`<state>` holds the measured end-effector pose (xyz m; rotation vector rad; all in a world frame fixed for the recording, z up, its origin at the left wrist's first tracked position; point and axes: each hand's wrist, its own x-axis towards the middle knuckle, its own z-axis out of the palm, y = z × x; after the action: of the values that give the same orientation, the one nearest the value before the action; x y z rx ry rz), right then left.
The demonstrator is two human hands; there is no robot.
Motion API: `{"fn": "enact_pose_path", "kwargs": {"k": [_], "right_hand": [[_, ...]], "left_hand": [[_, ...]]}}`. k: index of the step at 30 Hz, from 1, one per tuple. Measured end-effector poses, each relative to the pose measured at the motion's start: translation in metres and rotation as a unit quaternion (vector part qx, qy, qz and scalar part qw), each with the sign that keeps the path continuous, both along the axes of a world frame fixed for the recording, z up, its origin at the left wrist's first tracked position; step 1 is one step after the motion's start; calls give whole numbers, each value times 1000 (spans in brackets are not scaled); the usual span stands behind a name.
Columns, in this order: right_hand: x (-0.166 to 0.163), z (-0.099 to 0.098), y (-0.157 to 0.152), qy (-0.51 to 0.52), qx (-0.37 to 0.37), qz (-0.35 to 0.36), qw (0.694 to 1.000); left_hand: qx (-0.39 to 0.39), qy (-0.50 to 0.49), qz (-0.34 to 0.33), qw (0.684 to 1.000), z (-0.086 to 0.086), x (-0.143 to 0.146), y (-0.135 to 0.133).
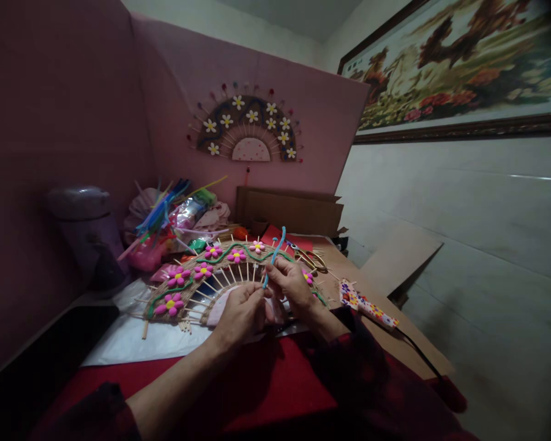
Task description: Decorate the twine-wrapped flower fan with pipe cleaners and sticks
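A half-round fan craft [197, 285] of wooden sticks and woven twine lies on the table, dressed with pink flowers and a wavy green strand. My left hand [242, 313] pinches the lower end of a light blue pipe cleaner [275, 251] over the fan's sticks. My right hand [292, 285] grips the same pipe cleaner a little higher, and its top curls upward. Both hands rest at the fan's middle and hide its centre.
A finished fan [248, 130] hangs on the pink partition. A heap of coloured pipe cleaners and bags [174, 217] lies behind the craft, with a pale jar [86, 229] at left. Scissors [313, 260], a beaded strip [368, 306] and cardboard sheets [401, 260] lie at right.
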<state>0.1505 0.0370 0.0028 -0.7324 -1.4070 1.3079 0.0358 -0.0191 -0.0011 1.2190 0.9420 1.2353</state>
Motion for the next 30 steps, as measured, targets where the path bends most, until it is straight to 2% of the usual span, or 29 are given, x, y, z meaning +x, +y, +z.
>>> {"fn": "enact_pose_path", "kwargs": {"k": [9,20,22,27,30], "right_hand": [[1,2,0,20,-1,-15,1000],[2,-1,2,28,14,-28,999],[3,0,2,31,13,-25,999],[5,2,3,26,28,-39,999],[5,1,3,10,38,-39,998]], "left_hand": [[3,5,-3,1000,-3,-1,1],[-12,-2,-15,1000,3,1,-3],[-21,-18,-21,999,6,-1,-5],[-48,-59,17,997,10,-5,-6],[-55,-57,-1,997,6,-7,-3]]}}
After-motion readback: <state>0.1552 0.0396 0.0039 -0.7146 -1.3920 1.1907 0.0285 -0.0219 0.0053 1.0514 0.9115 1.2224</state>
